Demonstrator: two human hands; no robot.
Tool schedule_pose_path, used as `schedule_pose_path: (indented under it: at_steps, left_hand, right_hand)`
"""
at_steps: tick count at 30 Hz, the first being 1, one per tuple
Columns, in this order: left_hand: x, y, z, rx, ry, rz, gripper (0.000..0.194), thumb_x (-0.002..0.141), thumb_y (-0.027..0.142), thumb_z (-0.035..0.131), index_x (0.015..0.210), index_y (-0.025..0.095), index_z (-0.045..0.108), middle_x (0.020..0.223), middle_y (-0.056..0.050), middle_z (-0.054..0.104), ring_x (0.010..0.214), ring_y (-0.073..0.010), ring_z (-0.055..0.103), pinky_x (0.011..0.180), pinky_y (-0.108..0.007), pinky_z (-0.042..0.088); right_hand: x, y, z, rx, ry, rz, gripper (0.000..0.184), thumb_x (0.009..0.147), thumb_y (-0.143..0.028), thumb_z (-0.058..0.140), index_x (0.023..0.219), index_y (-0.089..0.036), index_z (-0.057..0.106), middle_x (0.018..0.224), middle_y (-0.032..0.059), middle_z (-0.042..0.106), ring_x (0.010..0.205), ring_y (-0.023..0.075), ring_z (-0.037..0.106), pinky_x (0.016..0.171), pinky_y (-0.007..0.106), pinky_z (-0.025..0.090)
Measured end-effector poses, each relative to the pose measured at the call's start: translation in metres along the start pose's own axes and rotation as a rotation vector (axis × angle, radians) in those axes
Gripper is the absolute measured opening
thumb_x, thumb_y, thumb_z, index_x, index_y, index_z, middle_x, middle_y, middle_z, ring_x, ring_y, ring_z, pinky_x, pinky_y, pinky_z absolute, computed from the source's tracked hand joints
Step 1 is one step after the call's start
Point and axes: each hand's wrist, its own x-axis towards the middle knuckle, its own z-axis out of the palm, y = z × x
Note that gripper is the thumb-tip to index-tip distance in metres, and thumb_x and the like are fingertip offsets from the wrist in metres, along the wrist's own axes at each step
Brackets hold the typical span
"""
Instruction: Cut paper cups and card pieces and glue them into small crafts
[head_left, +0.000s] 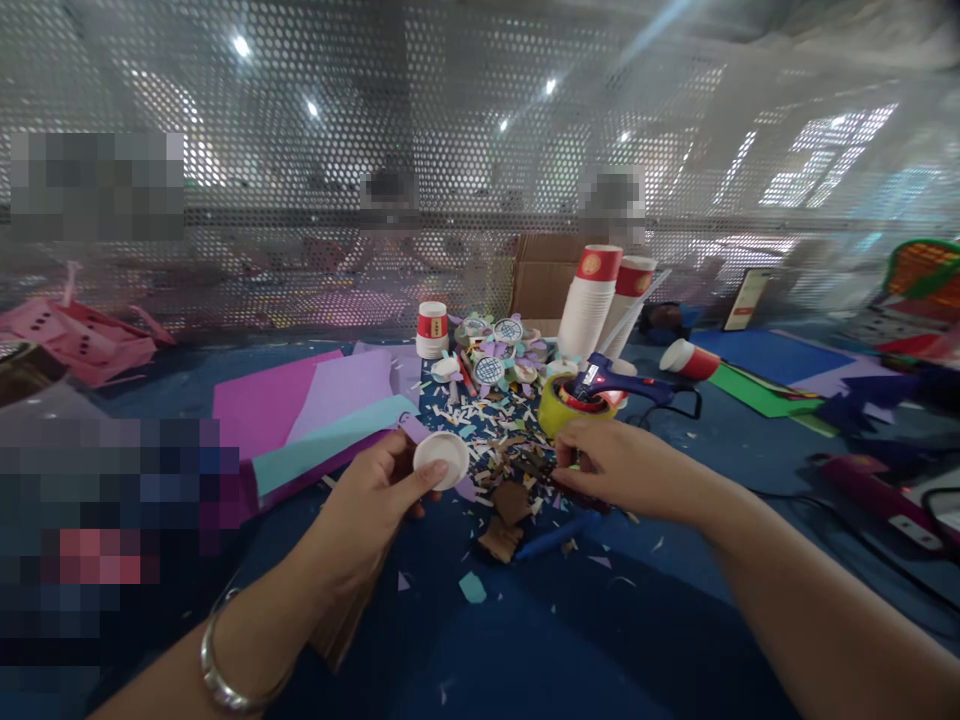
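Observation:
My left hand (375, 500) pinches a small white round piece (442, 458), which looks like the cut-off base of a paper cup, with the thumb on its face. Across the pile of paper scraps (491, 415), my right hand (619, 462) is closed with its fingertips low among the brown bits; what they hold, if anything, is hidden. A blue glue gun (622, 380) rests on a yellow tape roll (553, 405) just behind that hand. Between the hands lie brown cardboard pieces (511, 502) and a blue pen-like stick (559, 537).
Stacked paper cups (589, 300) stand behind the tape roll. Decorated paper pieces (491, 368) are heaped beside a short cup stack (432, 330). Purple sheets (277, 385) lie left; a tipped cup (690, 360), green sheet (757, 390) and black cable (840, 510) lie right. Perforated metal rises behind.

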Motion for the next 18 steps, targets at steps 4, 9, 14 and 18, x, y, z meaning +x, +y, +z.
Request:
schedule_pose_path:
  at_steps: [4, 9, 14, 18]
  left_hand:
    - [0.0, 0.002, 0.0, -0.07, -0.008, -0.007, 0.023, 0.081, 0.033, 0.069, 0.096, 0.018, 0.059, 0.084, 0.0, 0.061, 0.07, -0.0119, 0.05, 0.058, -0.023, 0.039]
    - [-0.002, 0.004, 0.0, -0.127, -0.002, -0.028, 0.023, 0.084, 0.034, 0.065, 0.099, 0.018, 0.059, 0.089, -0.001, 0.06, 0.073, -0.0125, 0.053, 0.059, -0.023, 0.04]
    - [-0.001, 0.006, 0.0, -0.151, 0.033, -0.01, 0.019, 0.085, 0.035, 0.063, 0.091, 0.017, 0.065, 0.082, 0.0, 0.06, 0.069, -0.0114, 0.051, 0.058, -0.022, 0.04]
    - [0.0, 0.009, -0.003, -0.248, 0.125, 0.001, 0.022, 0.084, 0.038, 0.064, 0.092, 0.018, 0.068, 0.083, -0.001, 0.062, 0.068, -0.0117, 0.053, 0.056, -0.022, 0.041]
  right_hand:
    - [0.002, 0.004, -0.004, 0.004, 0.078, 0.019, 0.016, 0.089, -0.026, 0.052, 0.077, -0.019, 0.06, 0.076, 0.0046, 0.065, 0.067, 0.0183, 0.059, 0.06, 0.029, 0.039]
    - [-0.001, 0.012, -0.01, 0.033, 0.348, 0.076, 0.02, 0.092, -0.032, 0.048, 0.079, -0.02, 0.058, 0.069, 0.0013, 0.063, 0.058, 0.0155, 0.055, 0.055, 0.027, 0.037]
    - [-0.005, 0.027, -0.016, -0.028, 0.554, 0.125, 0.014, 0.089, -0.029, 0.051, 0.081, -0.021, 0.058, 0.077, 0.0041, 0.064, 0.063, 0.0181, 0.057, 0.06, 0.03, 0.041]
    - [-0.005, 0.039, -0.02, -0.191, 0.658, 0.114, 0.009, 0.086, -0.027, 0.054, 0.084, -0.02, 0.06, 0.086, 0.0095, 0.063, 0.085, 0.0279, 0.058, 0.076, 0.04, 0.043]
